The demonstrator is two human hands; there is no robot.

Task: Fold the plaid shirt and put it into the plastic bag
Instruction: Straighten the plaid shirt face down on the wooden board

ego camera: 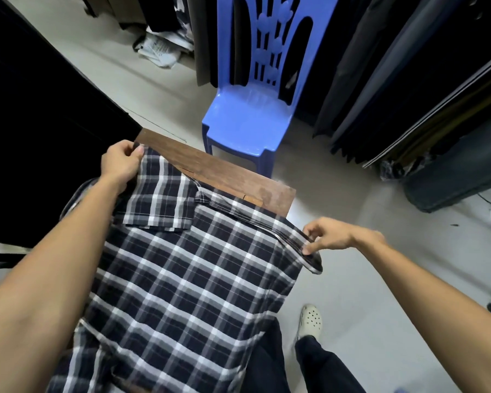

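Count on inspection: one plaid shirt [182, 279], one wooden table [224, 171], one blue plastic chair [247, 117], two hands, left [122, 163] and right [328, 235], one white clog [311, 321].

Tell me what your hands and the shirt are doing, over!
Left hand pinching sleeve edge. Right hand pinching side fold. Plaid shirt spread on wooden table, half folded. No plastic bag in sight.

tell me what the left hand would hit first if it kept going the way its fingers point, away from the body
Probably the bare strip of the wooden table just past the plaid shirt corner that the left hand pinches. Beyond the table's far edge lies open floor. Depth is hard to judge from this one view.
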